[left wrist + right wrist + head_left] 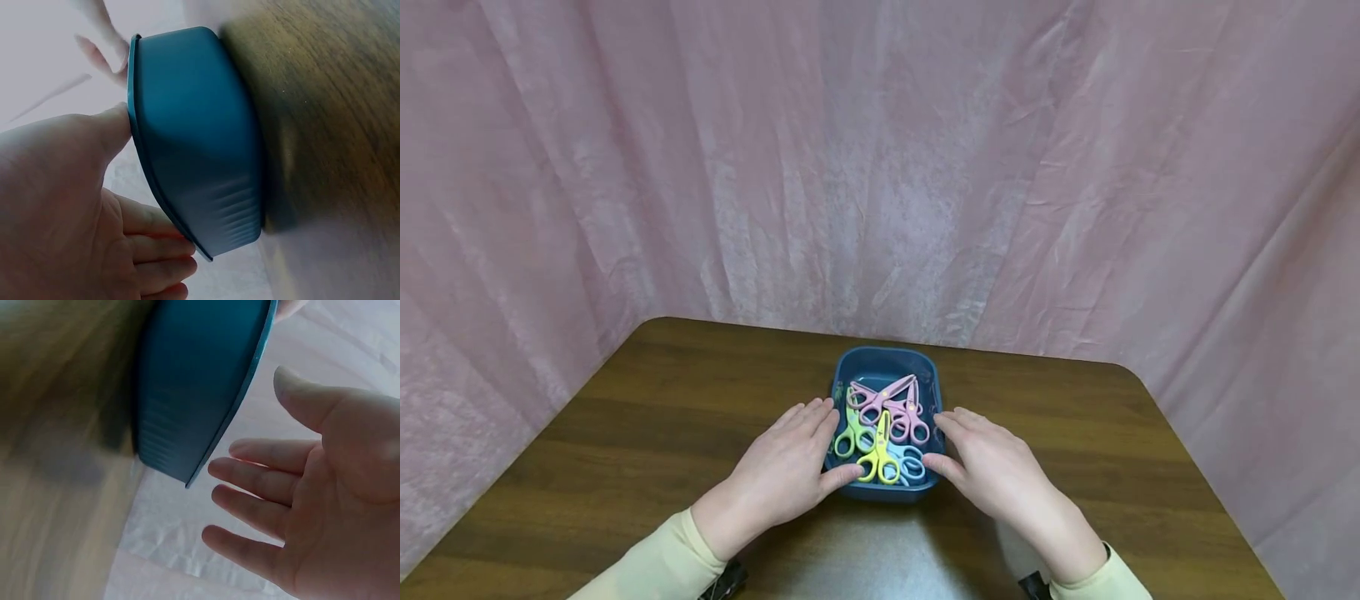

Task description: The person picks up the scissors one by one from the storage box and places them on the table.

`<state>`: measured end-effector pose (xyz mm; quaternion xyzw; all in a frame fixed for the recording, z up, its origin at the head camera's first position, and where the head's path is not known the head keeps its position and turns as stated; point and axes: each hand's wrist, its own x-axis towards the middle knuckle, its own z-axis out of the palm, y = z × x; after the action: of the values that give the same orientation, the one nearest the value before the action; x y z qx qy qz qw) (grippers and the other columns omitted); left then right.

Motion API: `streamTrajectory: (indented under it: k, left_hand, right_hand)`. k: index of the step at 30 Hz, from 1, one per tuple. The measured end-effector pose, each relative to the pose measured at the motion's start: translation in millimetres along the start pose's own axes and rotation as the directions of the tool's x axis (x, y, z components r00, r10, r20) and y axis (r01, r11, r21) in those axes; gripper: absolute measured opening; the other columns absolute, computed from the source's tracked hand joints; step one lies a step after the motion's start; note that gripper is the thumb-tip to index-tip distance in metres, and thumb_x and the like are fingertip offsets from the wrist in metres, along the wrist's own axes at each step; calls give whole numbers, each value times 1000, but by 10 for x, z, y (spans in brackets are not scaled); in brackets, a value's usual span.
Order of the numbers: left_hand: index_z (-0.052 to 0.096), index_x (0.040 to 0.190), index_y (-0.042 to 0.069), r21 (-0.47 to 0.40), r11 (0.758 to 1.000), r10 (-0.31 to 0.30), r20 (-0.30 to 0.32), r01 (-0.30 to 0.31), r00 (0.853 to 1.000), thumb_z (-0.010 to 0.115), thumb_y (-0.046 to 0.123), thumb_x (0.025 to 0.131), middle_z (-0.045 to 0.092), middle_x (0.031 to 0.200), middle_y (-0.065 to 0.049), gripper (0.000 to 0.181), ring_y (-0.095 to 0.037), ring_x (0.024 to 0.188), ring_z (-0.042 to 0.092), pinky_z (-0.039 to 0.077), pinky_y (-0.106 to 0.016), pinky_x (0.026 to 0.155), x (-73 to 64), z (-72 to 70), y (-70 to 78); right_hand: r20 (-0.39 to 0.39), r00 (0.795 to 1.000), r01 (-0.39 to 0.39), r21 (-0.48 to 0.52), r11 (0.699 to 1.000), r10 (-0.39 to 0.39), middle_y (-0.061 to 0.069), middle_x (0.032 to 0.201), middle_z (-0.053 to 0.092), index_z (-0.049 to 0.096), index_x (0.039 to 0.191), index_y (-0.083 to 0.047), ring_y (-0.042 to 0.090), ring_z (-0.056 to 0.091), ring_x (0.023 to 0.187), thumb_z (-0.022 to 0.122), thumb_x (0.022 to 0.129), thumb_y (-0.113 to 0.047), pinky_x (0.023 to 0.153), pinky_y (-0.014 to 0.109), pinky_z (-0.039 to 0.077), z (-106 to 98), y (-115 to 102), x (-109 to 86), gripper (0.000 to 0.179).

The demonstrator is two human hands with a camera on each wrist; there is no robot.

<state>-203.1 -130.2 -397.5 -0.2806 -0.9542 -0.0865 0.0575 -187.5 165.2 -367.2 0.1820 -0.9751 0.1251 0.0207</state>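
A dark blue bin stands on the table, holding several small plastic scissors. Among them are yellow scissors on top, green scissors at the left, light blue scissors at the lower right, and pink scissors farther back. My left hand lies along the bin's left side with fingers extended; in the left wrist view its thumb and fingertips are right at the rim. At the right side is my right hand. Its fingers are spread and relaxed, just off the rim in the right wrist view.
The brown wooden table has rounded far corners. Behind it and along both sides hangs a pink curtain. The bin stands close to the table's far edge. Dark straps with small devices show at both wrists.
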Motion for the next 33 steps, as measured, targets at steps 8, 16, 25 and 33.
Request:
streamTrajectory:
  k: [8, 16, 25, 33]
  left_hand:
    - [60, 152, -8, 8, 1000, 11, -4, -11, 1000, 64, 67, 105, 55, 161, -26, 88, -42, 152, 50, 36, -55, 127, -7, 27, 9]
    - [62, 150, -8, 31, 999, 24, -26, -23, 999, 65, 66, 105, 57, 159, -26, 87, -42, 151, 52, 38, -55, 126, -30, 46, -8]
    - [63, 149, -8, 48, 998, 39, -40, -37, 998, 64, 65, 106, 58, 157, -27, 85, -42, 149, 54, 39, -55, 125, -45, 65, 3]
    - [63, 149, -8, 58, 998, 34, -37, -31, 999, 65, 63, 106, 57, 158, -26, 84, -41, 149, 54, 39, -54, 126, -37, 54, -3]
  right_hand:
    - [-85, 992, 94, -49, 994, -98, 18, 140, 72, 75, 138, -2, 39, 63, 139, 88, 97, -36, 117, 59, 47, 117, -62, 180, 54]
    - [-97, 979, 176, -60, 983, -181, 14, 124, 77, 78, 130, -1, 35, 70, 124, 92, 93, -33, 116, 54, 49, 252, -148, 220, 50]
    - [-51, 975, 208, -143, 968, -217, 10, 116, 79, 80, 125, -7, 31, 71, 110, 91, 93, -44, 107, 53, 52, 317, -242, 242, 50]
    - [-14, 977, 207, -139, 969, -211, 8, 112, 81, 84, 120, -10, 29, 73, 107, 91, 92, -44, 112, 56, 49, 321, -271, 265, 45]
